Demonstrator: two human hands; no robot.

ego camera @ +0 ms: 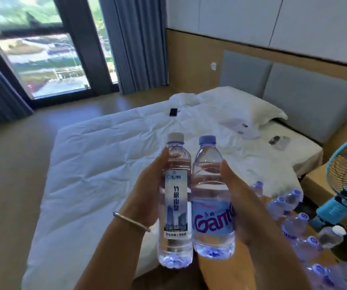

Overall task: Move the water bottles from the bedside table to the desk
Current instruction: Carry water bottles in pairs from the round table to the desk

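So both hands are busy: left hand grips the white-capped bottle, right hand the blue-capped bottle, held over the bed. Plenty of bottles left at lower right, so early days I'd say

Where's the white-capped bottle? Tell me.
Head view, centre: the white-capped bottle is upright in the left hand, touching the blue-capped bottle, above the bed.
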